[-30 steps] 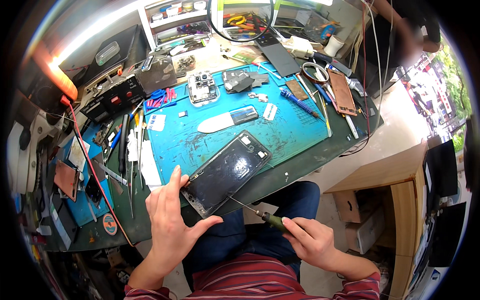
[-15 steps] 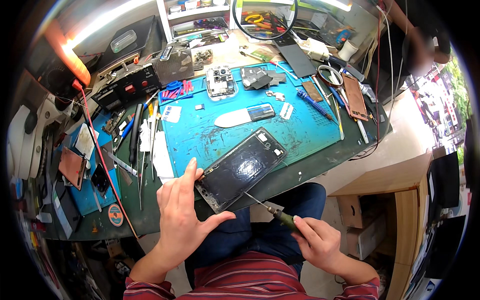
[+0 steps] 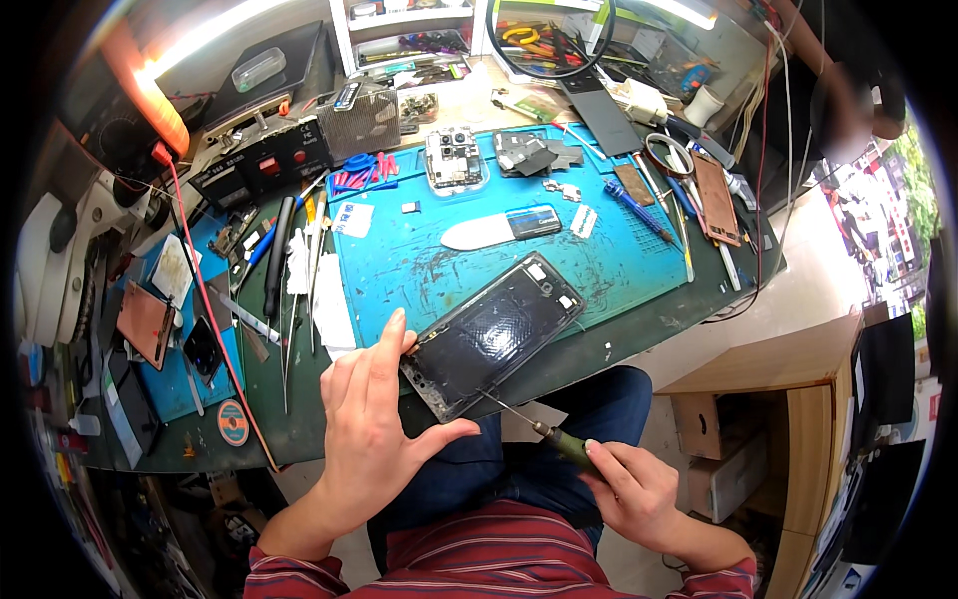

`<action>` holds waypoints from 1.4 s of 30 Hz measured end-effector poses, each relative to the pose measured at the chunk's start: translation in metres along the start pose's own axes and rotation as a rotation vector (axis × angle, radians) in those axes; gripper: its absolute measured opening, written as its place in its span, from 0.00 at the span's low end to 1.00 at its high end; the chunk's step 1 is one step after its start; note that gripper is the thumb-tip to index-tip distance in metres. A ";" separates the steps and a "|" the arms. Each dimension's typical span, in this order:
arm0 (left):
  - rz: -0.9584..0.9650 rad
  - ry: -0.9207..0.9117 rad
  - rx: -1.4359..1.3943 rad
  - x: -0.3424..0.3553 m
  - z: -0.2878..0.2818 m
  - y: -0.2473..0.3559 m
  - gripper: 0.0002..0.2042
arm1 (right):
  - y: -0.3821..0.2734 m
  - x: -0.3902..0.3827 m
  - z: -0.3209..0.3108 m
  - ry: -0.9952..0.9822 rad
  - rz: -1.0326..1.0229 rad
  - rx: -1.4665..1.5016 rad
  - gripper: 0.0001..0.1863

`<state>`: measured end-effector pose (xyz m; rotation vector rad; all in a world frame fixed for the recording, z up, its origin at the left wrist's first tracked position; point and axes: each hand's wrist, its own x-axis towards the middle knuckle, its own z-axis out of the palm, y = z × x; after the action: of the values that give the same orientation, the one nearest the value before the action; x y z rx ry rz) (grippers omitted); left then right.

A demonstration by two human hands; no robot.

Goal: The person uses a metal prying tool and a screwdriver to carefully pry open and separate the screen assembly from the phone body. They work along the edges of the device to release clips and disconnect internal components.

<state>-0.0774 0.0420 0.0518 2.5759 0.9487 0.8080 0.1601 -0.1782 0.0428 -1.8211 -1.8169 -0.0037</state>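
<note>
A black phone frame [image 3: 499, 324], its broad face a shiny dark sheet, lies slanted over the front of the blue mat. My left hand [image 3: 364, 424] braces its left end, with the index finger along one side and the thumb spread out by the near corner. In my right hand [image 3: 634, 489] is a slim metal-tipped tool [image 3: 561, 442] with a green handle. The thin tip meets the frame's near long edge, not far from the lower corner. Just beyond the frame rests a flat pry blade [image 3: 489, 232] with a blue and black grip.
The blue mat [image 3: 389, 280] carries an opened phone board in a clear tray [image 3: 457, 160], dark flat parts [image 3: 534, 152] and a blue screwdriver [image 3: 636, 210]. Tweezers and pens crowd the left, beside a red cable [image 3: 205, 299]. A wooden cabinet [image 3: 748, 374] stands at right.
My view has shifted slightly, so the bench appears further right. The tool's tip has slid a little along the frame's near edge toward the lower-left corner. My left hand keeps its place on the frame.
</note>
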 end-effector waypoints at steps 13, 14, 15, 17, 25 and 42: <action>-0.006 -0.007 -0.008 0.000 0.000 -0.001 0.60 | 0.003 0.000 -0.002 0.019 0.031 -0.017 0.30; -0.008 -0.008 -0.011 0.000 0.000 -0.001 0.60 | 0.001 0.001 -0.002 0.002 0.030 -0.022 0.30; -0.009 -0.008 -0.006 0.000 0.000 -0.001 0.60 | 0.000 0.001 -0.003 -0.006 0.019 -0.023 0.30; -0.009 -0.009 0.002 0.000 -0.001 0.000 0.60 | -0.001 0.001 -0.003 -0.024 -0.001 -0.027 0.31; -0.013 -0.011 -0.015 0.000 0.000 0.000 0.60 | -0.005 0.002 0.001 -0.017 -0.016 -0.030 0.29; 0.012 -0.004 -0.070 0.001 -0.008 0.001 0.54 | -0.006 -0.003 0.004 0.043 -0.042 0.035 0.29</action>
<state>-0.0809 0.0430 0.0591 2.5249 0.8885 0.8238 0.1531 -0.1796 0.0400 -1.7460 -1.8141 -0.0264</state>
